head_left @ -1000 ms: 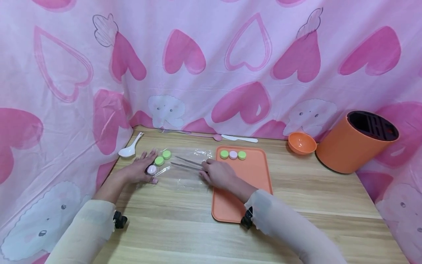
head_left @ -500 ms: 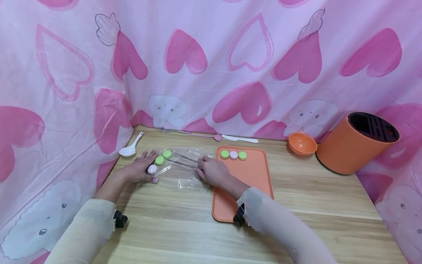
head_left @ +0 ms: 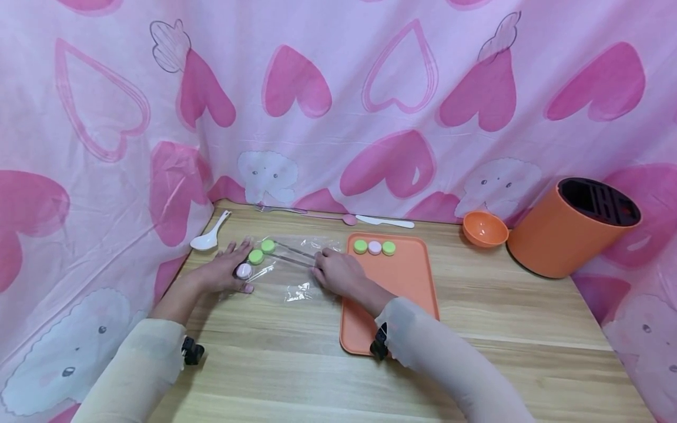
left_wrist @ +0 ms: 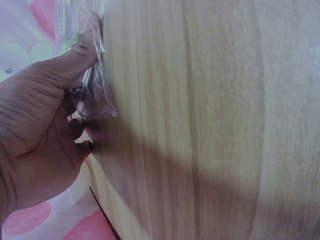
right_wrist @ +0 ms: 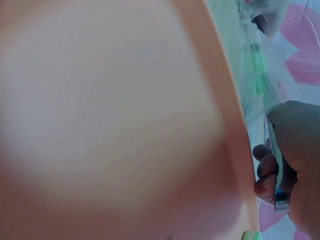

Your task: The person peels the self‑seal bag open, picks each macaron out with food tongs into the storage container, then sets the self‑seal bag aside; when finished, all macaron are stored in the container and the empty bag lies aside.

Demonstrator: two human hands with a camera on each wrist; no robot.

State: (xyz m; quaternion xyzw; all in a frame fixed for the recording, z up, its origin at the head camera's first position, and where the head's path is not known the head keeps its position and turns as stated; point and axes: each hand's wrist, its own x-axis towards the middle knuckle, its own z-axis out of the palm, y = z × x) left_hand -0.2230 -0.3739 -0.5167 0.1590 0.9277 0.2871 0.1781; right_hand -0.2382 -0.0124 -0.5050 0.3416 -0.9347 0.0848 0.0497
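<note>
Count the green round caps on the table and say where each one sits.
4. Two green caps sit on the orange tray flanking a pink one; two more lie in the clear plastic bag by the left hand.

Desk (head_left: 296, 364) w/ curtain (head_left: 338, 88) behind. Tray (head_left: 407, 282) at centre, 3 caps (head_left: 374, 247) in a row at its far edge. Plastic bag (head_left: 288, 267) lies just left of tray, 3 more caps (head_left: 256, 257) on it. Left hand (head_left: 224, 273) rests on bag's left end; right hand (head_left: 338, 273) at its right end, holding tweezers (head_left: 293, 255) pointing left. Spoon (head_left: 208, 235) far left. Fork (head_left: 280, 210) & knife (head_left: 384, 222) along back edge. Bowl (head_left: 484, 229) right of tray, cylinder holder (head_left: 571, 229) right of bowl.
</note>
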